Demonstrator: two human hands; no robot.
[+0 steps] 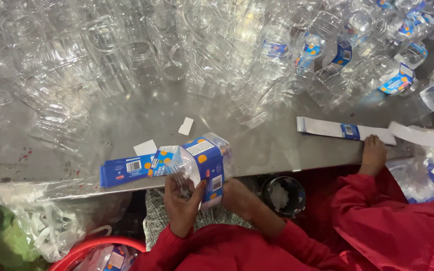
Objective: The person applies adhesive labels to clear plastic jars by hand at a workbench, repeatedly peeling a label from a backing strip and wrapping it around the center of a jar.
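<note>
Gripping labelled jar, fingers seemingly curled

clear plastic jar, on its side, blue label strip half-wrapped

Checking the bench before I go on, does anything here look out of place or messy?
Two small white paper scraps lie loose on the metal table beside the clear jar both hands hold. Empty jars are heaped on their sides rather than upright. Nothing looks spilled or broken.
</note>
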